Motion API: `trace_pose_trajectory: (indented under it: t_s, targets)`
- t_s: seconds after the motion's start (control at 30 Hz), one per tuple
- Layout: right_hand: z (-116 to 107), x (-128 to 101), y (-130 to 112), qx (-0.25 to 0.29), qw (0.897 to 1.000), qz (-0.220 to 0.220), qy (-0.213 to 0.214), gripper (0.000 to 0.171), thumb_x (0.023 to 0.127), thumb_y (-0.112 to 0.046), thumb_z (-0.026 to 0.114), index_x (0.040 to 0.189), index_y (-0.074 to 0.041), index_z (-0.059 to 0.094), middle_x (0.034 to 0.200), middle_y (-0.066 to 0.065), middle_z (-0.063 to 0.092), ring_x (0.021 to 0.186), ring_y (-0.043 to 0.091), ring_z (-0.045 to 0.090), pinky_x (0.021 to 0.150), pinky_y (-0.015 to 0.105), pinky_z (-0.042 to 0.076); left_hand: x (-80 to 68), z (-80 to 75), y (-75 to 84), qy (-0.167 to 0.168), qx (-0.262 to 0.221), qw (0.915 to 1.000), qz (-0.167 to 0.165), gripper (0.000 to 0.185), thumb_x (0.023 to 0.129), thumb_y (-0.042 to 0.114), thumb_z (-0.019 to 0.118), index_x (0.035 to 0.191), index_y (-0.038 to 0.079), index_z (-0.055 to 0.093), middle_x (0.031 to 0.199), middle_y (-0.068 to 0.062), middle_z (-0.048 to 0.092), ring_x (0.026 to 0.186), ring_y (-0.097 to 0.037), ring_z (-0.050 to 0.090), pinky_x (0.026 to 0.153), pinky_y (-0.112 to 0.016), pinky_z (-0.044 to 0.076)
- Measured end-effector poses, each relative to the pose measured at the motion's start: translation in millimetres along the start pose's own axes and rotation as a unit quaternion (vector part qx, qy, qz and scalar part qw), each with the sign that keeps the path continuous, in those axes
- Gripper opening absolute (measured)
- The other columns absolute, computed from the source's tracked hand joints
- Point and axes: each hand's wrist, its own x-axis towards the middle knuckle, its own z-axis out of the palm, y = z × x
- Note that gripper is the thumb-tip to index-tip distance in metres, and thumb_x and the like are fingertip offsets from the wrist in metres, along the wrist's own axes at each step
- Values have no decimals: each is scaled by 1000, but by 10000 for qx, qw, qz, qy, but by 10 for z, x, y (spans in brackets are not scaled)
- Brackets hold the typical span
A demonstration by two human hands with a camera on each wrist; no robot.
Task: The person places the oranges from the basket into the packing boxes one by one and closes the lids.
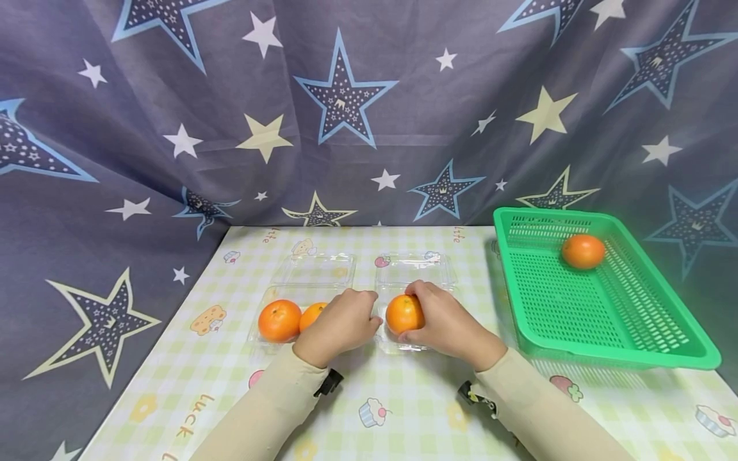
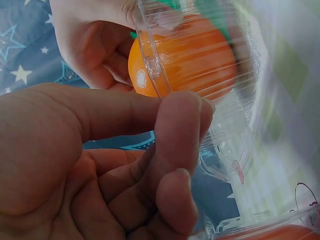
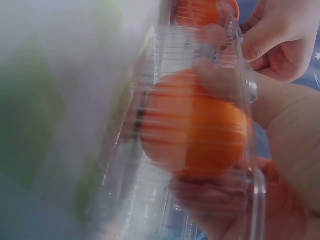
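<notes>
Cupping a round orange tangerine (image 1: pixel 403 314) inside the clear plastic clamshell box (image 1: pixel 412 274), the right hand (image 1: pixel 446 326) settles it (left hand (image 1: pixel 340 325), at nine o'clock, curls on the box's edge, steadying).

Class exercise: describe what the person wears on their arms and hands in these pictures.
Both arms wear long, plain beige sleeves reaching the wrists. The left hand and right hand are bare, without gloves. A small black device sits at the left cuff, and another at the right.
</notes>
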Motion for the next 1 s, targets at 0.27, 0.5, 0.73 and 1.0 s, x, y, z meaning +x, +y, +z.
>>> trace_pose_trajectory:
  t_s: [0.27, 0.5, 0.73, 1.0]
  targets:
    - [26, -1, 9, 147, 9998, -127, 45, 66, 69, -29, 99, 116, -14, 55, 103, -1, 64, 89, 15, 59, 84, 36, 54, -11, -6, 12, 31, 36, 10000, 23, 12, 93, 17, 71, 96, 6, 69, 72, -4, 60, 64, -21, 58, 62, -37, 47]
    - [31, -14, -3, 169, 9993, -323, 42, 67, 70, -27, 98, 119, -15, 55, 107, -3, 66, 92, 16, 61, 88, 36, 55, -13, 9, 10, 36, 50, 10000, 2, 7, 93, 15, 69, 90, 10, 66, 69, -4, 59, 61, -21, 56, 60, -36, 46]
    - [40, -8, 6, -36, 9990, -433, 77, 66, 70, -29, 98, 120, -18, 56, 105, -4, 68, 92, 15, 62, 87, 37, 55, -18, 10, 17, 25, 110, 9999, 8, 9, 96, 14, 63, 88, 11, 65, 70, -4, 59, 62, -21, 57, 60, -38, 47]
    - [53, -5, 6, -115, 9987, -471, 162, 68, 70, -30, 98, 121, -17, 57, 107, -2, 68, 93, 17, 63, 88, 37, 55, -15, 0, 15, -1, 2, 10000, 6, 10, 95, 18, 64, 92, 9, 66, 68, -4, 58, 61, -22, 56, 61, -37, 47]
